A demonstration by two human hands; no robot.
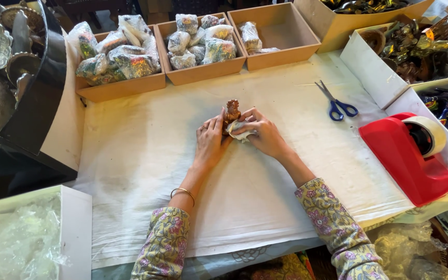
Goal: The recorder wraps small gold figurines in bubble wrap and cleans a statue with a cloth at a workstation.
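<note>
Bronze-coloured figurine point(232, 112) stands mid-cloth, gripped upright between both hands so its wrap goes round; left hand point(211, 141) steadies it; right hand point(263, 134) clasps plastic wrap point(239, 128); scissors point(337, 102) at two o'clock.

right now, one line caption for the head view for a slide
Both hands, left and right, hold a small brown figurine partly wrapped in clear plastic over a white cloth.
</note>
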